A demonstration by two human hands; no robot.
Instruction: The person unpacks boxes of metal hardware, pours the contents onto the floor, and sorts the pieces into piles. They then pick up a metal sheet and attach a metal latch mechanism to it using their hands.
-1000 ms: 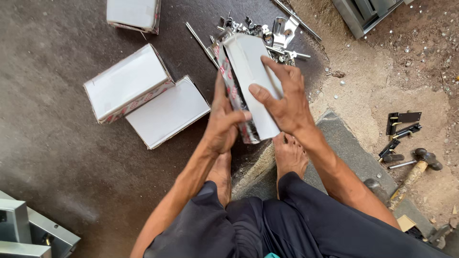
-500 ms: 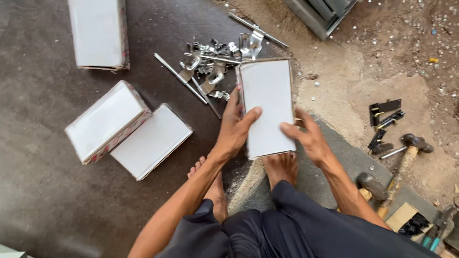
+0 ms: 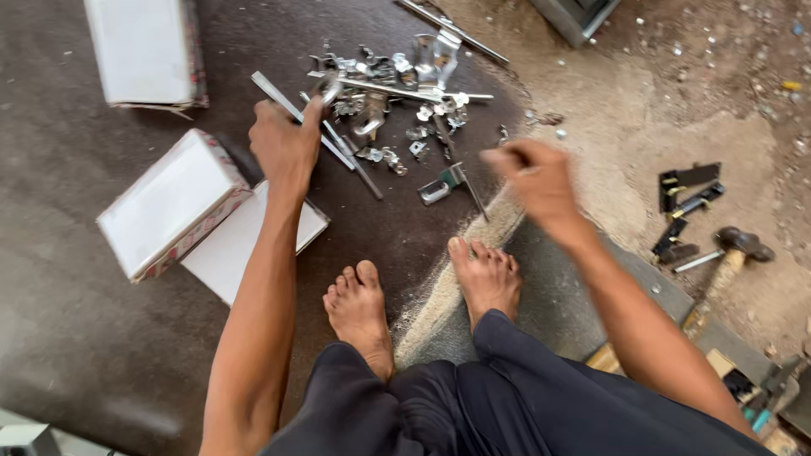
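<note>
From the head view, our left hand [image 3: 285, 145] now reaches into the metal parts [image 3: 384, 101], fingers curled on a thin bar [image 3: 297, 114], while half a second ago both hands held a white box. Our right hand [image 3: 534, 176] is blurred and loosely closed; we cannot tell if it holds something. The boxes [image 3: 173, 203] lie left of the parts.

left hand [image 3: 285, 145] stretched forward, fingers curled loosely, right hand [image 3: 536, 176] raised and motion-blurred, fingers bent, both arms extended, bare feet planted below
</note>
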